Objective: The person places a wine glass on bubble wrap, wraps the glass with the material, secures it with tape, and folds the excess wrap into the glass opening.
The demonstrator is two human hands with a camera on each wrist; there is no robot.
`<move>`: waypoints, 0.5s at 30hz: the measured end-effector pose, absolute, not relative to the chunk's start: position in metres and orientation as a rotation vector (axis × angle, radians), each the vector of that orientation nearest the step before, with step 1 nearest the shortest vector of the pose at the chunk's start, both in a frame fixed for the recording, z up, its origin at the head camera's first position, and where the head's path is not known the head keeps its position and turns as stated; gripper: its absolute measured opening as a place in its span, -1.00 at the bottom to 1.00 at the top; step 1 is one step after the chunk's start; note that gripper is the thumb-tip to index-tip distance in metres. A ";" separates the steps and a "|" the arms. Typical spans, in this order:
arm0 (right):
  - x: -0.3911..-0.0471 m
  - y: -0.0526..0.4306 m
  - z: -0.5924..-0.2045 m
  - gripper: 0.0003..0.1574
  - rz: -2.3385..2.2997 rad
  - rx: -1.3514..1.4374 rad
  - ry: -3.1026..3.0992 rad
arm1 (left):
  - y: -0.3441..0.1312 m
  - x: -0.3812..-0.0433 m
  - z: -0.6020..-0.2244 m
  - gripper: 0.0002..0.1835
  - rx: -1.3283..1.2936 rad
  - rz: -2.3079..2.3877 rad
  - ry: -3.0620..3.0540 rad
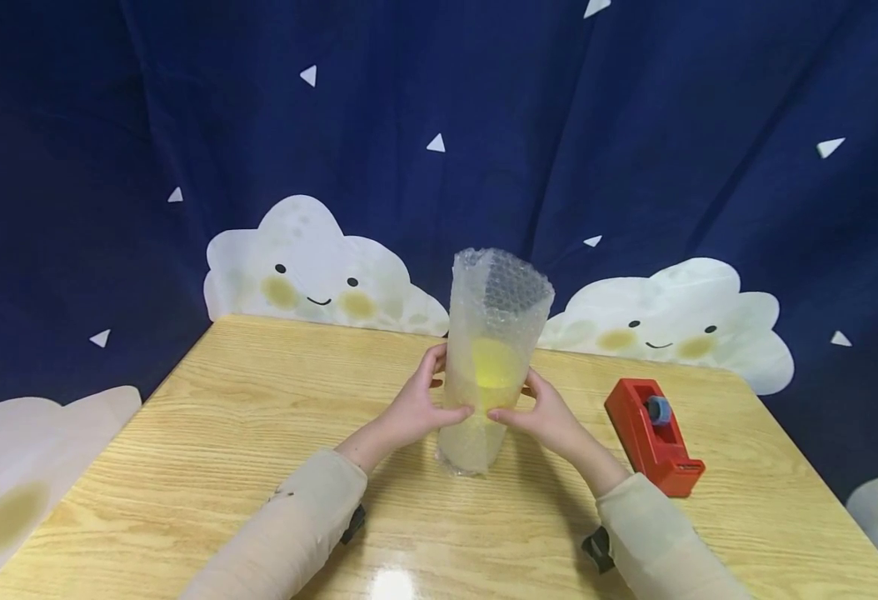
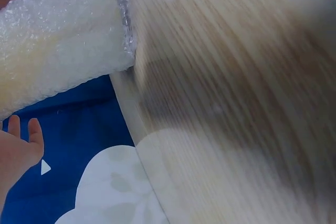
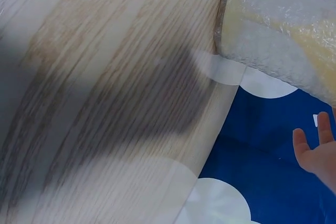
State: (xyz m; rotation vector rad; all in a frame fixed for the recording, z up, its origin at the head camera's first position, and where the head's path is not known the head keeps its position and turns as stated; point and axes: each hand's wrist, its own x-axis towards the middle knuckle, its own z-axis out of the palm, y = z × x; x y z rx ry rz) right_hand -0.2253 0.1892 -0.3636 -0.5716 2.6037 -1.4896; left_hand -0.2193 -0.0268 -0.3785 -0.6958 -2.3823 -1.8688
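Note:
A tube of bubble wrap (image 1: 476,292) stands nearly upright, leaning slightly right, over the middle of the table. Through its wall shows something yellow (image 1: 496,362), whose kind is blurred by the wrap. My left hand (image 1: 418,404) grips the tube from the left, thumb across the front. From the other side my right hand (image 1: 551,417) holds it likewise, and the two thumb tips almost meet. Most fingers pass out of sight behind the wrap. Both wrist views catch the tube's lower end, the bubble wrap (image 2: 63,30) close to the wood; whether it touches I cannot tell.
A red tape dispenser (image 1: 645,446) with a blue tape roll (image 1: 659,410) sits to the right on the wooden table (image 1: 281,400). Behind the table's far edge hangs a dark blue curtain (image 1: 379,167) with white clouds and triangles.

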 end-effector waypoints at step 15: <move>-0.226 0.189 -0.366 -0.17 -1.498 -0.631 2.620 | -0.019 -0.227 -0.355 -0.53 -0.322 -2.265 -2.206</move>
